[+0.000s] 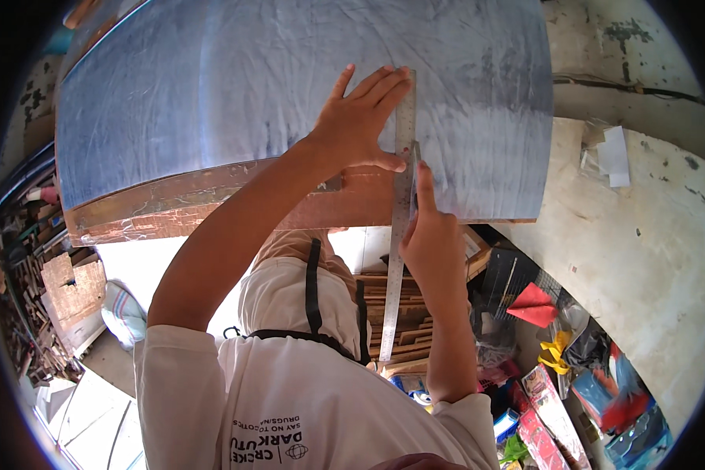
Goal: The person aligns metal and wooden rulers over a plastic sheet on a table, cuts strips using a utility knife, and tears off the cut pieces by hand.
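A long steel ruler [402,184] lies across a blue-grey sheet [251,94] and juts out past its near edge toward me. My left hand [364,117] is open on the sheet, its fingers spread and its fingertips and thumb pressing on the ruler's left side. Along the ruler's right edge, my right hand [435,235] is closed around a slim cutter knife [416,160], with the index finger stretched along it. Most of the knife's handle is hidden in my palm. Its tip rests by the ruler, near my left thumb.
Below the sheet's near left edge runs a worn brown board [211,196]. Wood strips [411,333] are stacked under the table. On the right are a pale panel [642,235], a red piece [533,304] and mixed bags. Scrap wood [70,286] fills the left side.
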A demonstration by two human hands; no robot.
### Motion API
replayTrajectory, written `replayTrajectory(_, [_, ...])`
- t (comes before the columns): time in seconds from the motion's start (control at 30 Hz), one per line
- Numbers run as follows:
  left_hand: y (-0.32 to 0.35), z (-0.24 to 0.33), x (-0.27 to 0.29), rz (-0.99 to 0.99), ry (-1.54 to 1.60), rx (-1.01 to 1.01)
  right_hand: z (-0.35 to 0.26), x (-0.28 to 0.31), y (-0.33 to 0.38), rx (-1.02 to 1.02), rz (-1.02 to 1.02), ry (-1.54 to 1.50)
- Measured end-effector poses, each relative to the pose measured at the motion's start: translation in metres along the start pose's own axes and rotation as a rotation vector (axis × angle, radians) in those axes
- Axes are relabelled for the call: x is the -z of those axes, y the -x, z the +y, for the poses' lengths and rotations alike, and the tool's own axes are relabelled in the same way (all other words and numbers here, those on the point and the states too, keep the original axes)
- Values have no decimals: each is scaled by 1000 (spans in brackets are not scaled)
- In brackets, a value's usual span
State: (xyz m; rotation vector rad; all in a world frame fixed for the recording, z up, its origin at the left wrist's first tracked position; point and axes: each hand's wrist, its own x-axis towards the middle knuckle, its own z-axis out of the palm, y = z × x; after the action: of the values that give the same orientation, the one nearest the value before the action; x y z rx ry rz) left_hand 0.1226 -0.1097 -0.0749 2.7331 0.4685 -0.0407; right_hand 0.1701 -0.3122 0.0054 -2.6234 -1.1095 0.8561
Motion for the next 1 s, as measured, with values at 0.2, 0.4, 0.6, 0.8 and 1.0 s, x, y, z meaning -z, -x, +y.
replayTrajectory(0.2, [-2, 0, 1, 8, 1, -5, 13, -18, 20, 63, 69, 44])
replayTrajectory(0.4, [-1, 1, 2, -3, 30, 4, 11, 17, 23, 114, 41, 75])
replayTrajectory(0.6, [-2, 2, 7, -28, 23, 3, 2, 34, -26, 136, 191, -153])
replayTrajectory(0.8, [-3, 1, 3, 24, 51, -10, -10, 32, -59, 55, 88, -77])
replayTrajectory(1.0, [-3, 0, 5, 17, 58, 1, -9, 27, -65, 50, 90, -55])
